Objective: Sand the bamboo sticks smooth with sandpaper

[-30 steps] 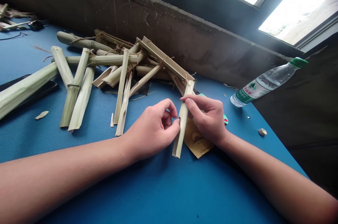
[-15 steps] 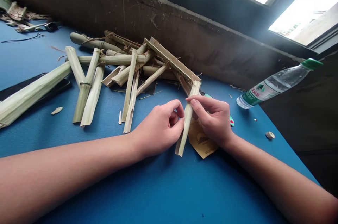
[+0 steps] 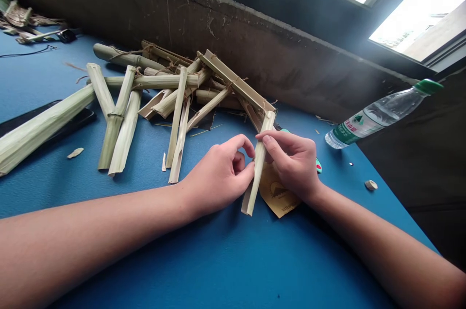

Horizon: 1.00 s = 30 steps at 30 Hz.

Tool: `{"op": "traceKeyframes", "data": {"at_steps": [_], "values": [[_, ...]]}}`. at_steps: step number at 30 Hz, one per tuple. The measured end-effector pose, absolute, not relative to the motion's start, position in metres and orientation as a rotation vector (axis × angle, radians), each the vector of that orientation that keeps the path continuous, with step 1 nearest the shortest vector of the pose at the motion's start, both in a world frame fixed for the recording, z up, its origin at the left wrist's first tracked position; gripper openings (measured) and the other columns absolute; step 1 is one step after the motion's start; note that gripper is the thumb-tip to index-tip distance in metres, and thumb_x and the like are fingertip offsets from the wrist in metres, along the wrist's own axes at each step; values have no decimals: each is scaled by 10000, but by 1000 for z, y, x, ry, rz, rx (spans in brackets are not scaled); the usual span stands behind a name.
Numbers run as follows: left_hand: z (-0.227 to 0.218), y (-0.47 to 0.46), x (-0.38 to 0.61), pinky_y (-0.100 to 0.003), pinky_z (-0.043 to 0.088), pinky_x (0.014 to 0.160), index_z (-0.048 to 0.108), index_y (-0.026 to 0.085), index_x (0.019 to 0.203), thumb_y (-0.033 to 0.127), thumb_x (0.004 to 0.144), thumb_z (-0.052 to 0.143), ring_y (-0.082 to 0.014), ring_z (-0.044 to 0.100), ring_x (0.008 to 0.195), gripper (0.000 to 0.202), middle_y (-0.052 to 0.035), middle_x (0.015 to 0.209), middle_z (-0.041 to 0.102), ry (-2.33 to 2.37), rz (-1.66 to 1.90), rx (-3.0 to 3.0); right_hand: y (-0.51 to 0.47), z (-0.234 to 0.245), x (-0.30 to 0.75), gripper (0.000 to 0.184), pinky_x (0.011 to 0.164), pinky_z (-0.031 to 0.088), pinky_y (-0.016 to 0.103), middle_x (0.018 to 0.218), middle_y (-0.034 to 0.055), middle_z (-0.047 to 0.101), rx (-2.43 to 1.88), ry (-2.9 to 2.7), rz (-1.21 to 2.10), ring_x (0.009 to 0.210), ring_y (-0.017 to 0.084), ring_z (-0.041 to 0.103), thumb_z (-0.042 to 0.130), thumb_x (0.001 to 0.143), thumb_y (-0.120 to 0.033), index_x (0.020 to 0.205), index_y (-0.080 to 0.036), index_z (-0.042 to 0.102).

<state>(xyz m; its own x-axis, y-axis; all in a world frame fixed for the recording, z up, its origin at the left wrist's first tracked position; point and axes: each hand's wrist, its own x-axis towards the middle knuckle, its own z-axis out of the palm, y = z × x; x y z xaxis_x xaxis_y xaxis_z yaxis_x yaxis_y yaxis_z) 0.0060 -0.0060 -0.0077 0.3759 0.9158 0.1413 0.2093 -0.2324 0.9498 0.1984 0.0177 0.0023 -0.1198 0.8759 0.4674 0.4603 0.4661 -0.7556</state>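
A split bamboo piece (image 3: 259,168) slants down toward me, its top end meeting the right end of a bamboo structure (image 3: 236,80) bound with twine. My right hand (image 3: 294,158) pinches this piece from the right, thumb and index finger on its outer face. On the other side, my left hand (image 3: 222,173) is closed, with curled index finger and thumb meeting at the piece's left edge. Whatever else lies between those fingertips is too small to make out. Under my right hand, a brown paper packet (image 3: 277,197) with printing is partly covered.
A tilted-looking water bottle (image 3: 378,117) with a green cap stands at the right. Y-shaped bamboo legs (image 3: 116,119) and a dark flat object (image 3: 78,122) are at left. Scraps (image 3: 75,153) lie on the blue table (image 3: 233,260), with a wall behind.
The view has shifted very slightly, so the background things sit a little further left. Both hands stay at the same bamboo piece; my left index finger has barely lifted.
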Motion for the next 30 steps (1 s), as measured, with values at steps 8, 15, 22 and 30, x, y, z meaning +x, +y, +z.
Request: {"op": "traceKeyframes", "data": {"at_steps": [8,15,22,30], "values": [[-8,-4,6,-221,347,503,563,221,873,192,908,635,-103,493,531,85,74,581,562,1005,972,1664,18,2,199,223,515,449,254,706,6,711,-1174,-1772,685,555,123,561,692,971,-351,1046,-184,819],[-11,-6,6,-218,357,501,559,227,843,206,896,658,-102,505,538,114,70,589,566,1008,938,1677,20,0,200,259,461,388,225,609,-40,586,-1188,-1768,812,494,90,454,710,964,-384,1089,-176,802],[-5,-9,4,-213,340,489,583,212,840,226,889,700,-88,470,514,128,69,577,546,947,950,1610,23,2,200,227,476,451,235,646,-14,654,-1205,-1700,688,517,117,543,710,959,-384,1044,-204,818],[0,-4,1,-202,264,414,564,225,950,361,1005,656,-68,376,431,173,100,515,488,875,983,1352,27,2,203,181,582,544,254,874,30,777,-1175,-1640,614,715,161,688,706,964,-355,1016,-243,839]]}}
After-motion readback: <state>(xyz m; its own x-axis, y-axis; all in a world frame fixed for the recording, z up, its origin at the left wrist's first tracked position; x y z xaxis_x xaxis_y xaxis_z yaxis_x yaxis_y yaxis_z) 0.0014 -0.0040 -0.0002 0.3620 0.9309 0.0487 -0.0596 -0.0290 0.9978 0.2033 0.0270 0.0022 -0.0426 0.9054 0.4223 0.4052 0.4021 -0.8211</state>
